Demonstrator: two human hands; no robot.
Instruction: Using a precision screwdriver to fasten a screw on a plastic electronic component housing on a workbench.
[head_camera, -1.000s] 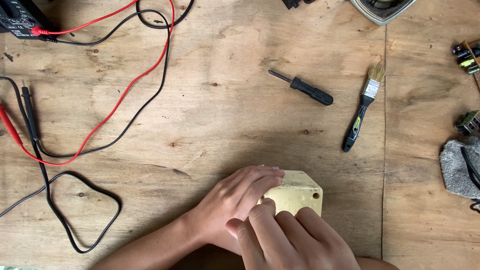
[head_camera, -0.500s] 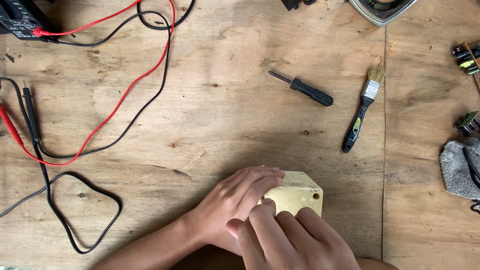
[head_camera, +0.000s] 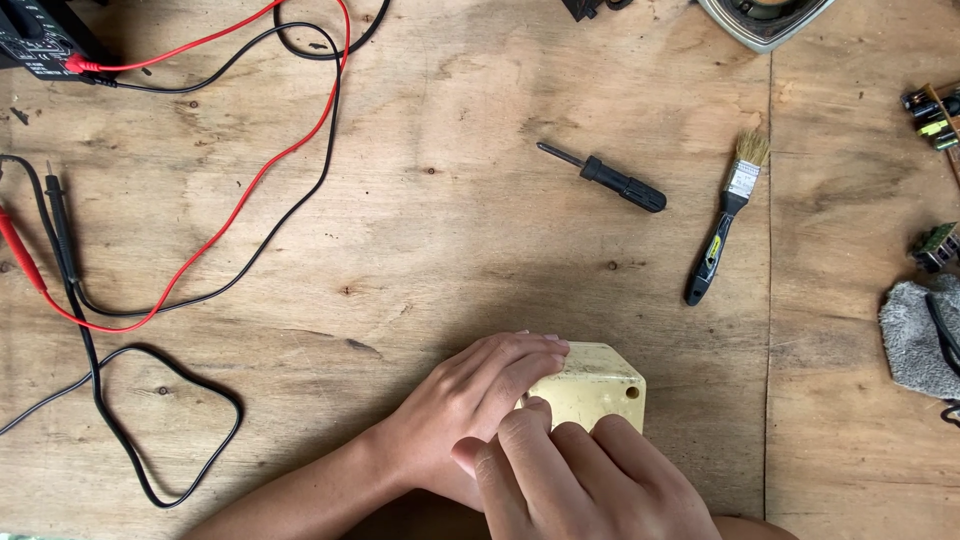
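Both hands lie flat over one yellowed plastic box (head_camera: 595, 385) near the table's (head_camera: 450, 220) front edge: the left hand (head_camera: 470, 400) wraps its left side, the right hand (head_camera: 590, 480) presses on top, fingers closed against it. Beyond lie one screwdriver (head_camera: 605, 178), one paintbrush (head_camera: 725, 215) and two test leads, red (head_camera: 250, 185) and black (head_camera: 300, 200).

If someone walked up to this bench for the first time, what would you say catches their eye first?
Most likely the two hands at the bottom centre: the left hand and right hand both rest on a pale yellow plastic box. Next, the red lead and black lead looping across the left of the wooden table. To the right lie a black screwdriver and a small paintbrush.
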